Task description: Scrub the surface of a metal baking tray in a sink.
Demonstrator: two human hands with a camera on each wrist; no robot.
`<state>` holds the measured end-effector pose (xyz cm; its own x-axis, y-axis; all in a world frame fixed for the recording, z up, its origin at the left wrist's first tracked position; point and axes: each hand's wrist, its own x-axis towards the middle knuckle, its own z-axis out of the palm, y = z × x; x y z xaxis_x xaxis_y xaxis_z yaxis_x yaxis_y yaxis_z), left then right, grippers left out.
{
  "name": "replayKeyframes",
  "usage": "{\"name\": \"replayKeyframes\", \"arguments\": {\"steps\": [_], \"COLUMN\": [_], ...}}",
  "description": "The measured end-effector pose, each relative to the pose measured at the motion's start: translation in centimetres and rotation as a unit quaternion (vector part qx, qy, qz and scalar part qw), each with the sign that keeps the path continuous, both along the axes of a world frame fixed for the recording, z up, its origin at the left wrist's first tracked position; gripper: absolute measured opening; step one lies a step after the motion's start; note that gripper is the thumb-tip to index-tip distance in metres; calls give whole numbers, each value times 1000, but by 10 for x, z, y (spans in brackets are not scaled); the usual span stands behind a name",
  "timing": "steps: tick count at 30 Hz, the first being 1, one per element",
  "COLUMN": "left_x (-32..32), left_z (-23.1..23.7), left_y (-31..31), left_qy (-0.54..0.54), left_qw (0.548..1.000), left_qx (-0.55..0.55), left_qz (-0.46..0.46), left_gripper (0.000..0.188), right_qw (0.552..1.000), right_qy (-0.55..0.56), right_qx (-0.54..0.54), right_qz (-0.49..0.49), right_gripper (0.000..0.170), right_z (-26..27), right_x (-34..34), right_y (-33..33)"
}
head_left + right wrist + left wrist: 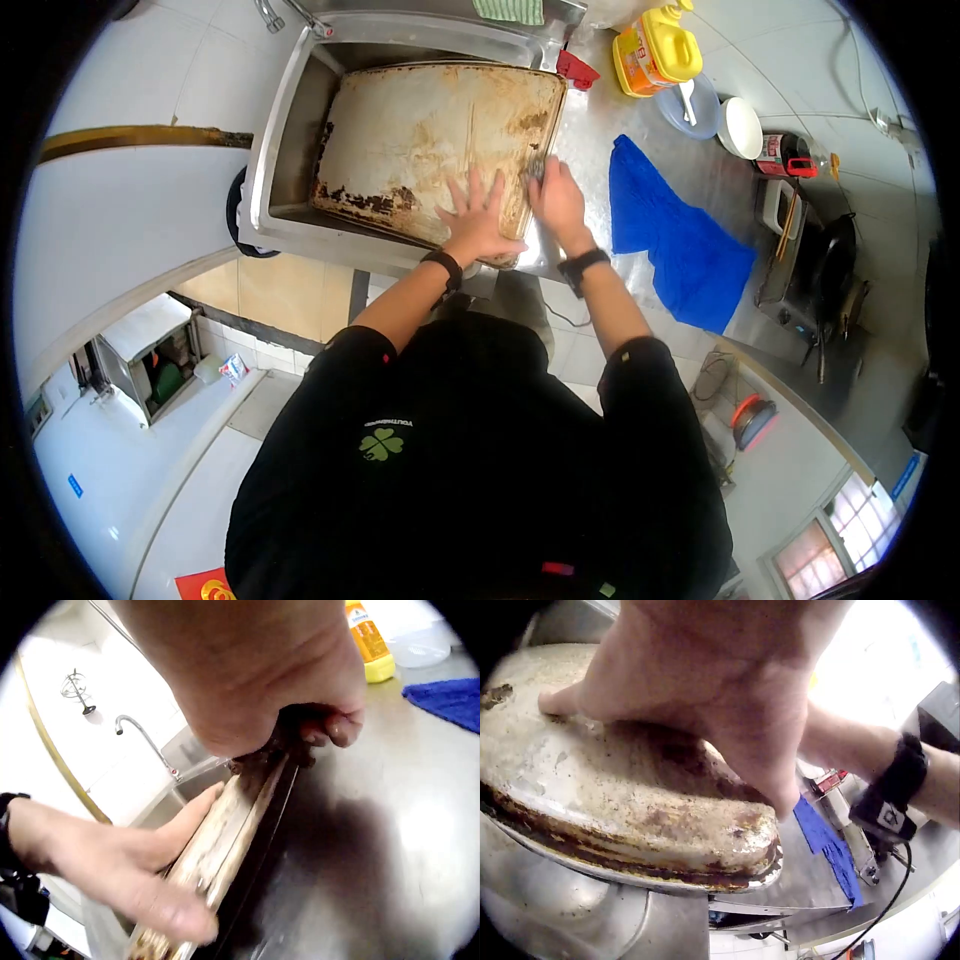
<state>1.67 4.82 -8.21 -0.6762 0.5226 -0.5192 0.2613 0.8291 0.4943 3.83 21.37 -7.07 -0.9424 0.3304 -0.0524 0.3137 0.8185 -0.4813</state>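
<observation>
A large baking tray, stained brown with burnt patches, lies upside down across the steel sink. My left hand rests on its near right part with fingers spread; in the left wrist view the thumb reaches down by the tray's corner. At the tray's right edge, my right hand grips a grey metal scouring pad against the rim. The right wrist view shows these fingers curled, with most of the pad hidden beneath the hand.
A blue cloth lies on the steel counter to the right. Behind it stand a yellow jug, a bluish plate with a white spoon, and a white bowl. A red cloth is by the sink's corner, near the faucet side's back rim.
</observation>
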Motion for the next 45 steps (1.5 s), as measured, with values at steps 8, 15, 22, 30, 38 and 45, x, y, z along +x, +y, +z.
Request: {"name": "replayKeyframes", "arguments": {"steps": [8, 15, 22, 30, 38, 45], "left_x": [-2, -1, -1, 1, -5, -4], "left_z": [5, 1, -4, -2, -3, -2], "left_y": [3, 0, -2, -4, -3, -5], "left_qy": [-24, -52, -15, -34, -31, -30], "left_qw": [999, 998, 996, 997, 997, 997], "left_qx": [12, 31, 69, 56, 61, 58], "left_qz": [25, 23, 46, 30, 37, 39], "left_gripper": [139, 141, 137, 137, 136, 136], "right_qw": [994, 998, 993, 996, 993, 997], "right_qy": [-94, -46, -88, -69, -102, -54], "right_qx": [-38, -44, -59, 18, -16, 3], "right_qz": [-32, -25, -52, -49, -52, -63], "right_gripper": [41, 35, 36, 32, 37, 38], "right_z": [0, -6, 2, -9, -2, -12], "right_x": [8, -16, 22, -35, 13, -31], "right_y": [-10, 3, -28, 11, -23, 5]}}
